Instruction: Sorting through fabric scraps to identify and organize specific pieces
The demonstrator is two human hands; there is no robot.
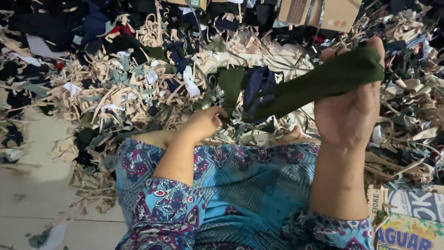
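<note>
Nearest to me, blue patterned fabric is covering the lap, with floral sleeves running up to both wrists. I am watching the right hand raised on the right side, palm facing me, fingers folded over the top of a dark green cloth strip and gripping its upper end. That strip is stretching down and leftward, toward the middle of the scene, where its lower end is meeting the left hand. I am seeing the left hand curled just above the knee, fingertips pinching at the strip's lower end, though the exact hold is hard for me to make out. Beyond both hands, a heap of fabric scraps in beige, black and navy is spreading across the floor. Cardboard boxes are sitting at the far edge, and printed cartons are lying near on the right.
</note>
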